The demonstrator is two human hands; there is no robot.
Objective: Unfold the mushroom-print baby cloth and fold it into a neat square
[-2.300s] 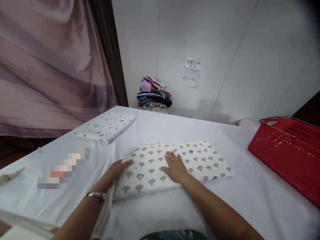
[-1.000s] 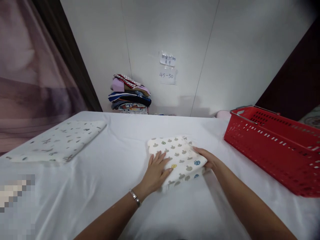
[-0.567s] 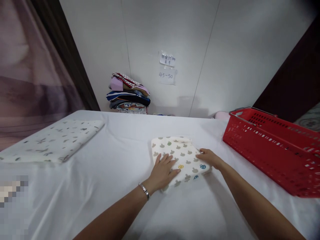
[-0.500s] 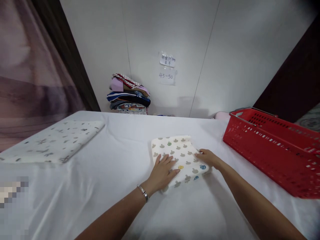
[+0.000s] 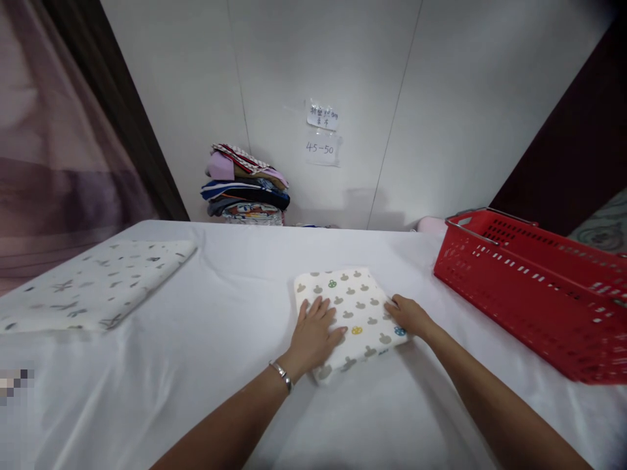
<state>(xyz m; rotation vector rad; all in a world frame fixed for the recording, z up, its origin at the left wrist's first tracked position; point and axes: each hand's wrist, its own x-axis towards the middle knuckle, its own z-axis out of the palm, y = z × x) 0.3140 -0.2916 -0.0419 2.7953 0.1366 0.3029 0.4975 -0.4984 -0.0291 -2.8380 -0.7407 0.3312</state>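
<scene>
In front of me lies a folded white cloth [image 5: 360,313] printed with grey mushrooms and a few green, yellow and blue ones. My left hand [image 5: 316,333], with a silver bracelet at the wrist, rests flat on its left part, fingers spread. At the right edge of the cloth, my right hand [image 5: 407,314] grips the side, thumb on top and the other fingers partly hidden. Another folded white cloth [image 5: 98,281], with a dark leaf-like print, lies at the left of the table.
A red plastic basket [image 5: 519,313] with metal handles stands on the right of the white-covered table [image 5: 235,307]. Behind the far edge rises a stack of folded fabrics [image 5: 247,186] against the wall. Curtains [image 5: 59,130] hang at the left.
The right edge of the mushroom cloth lies straighter, with my right hand still on it. My left hand stays flat on the cloth. The view has shifted slightly.
</scene>
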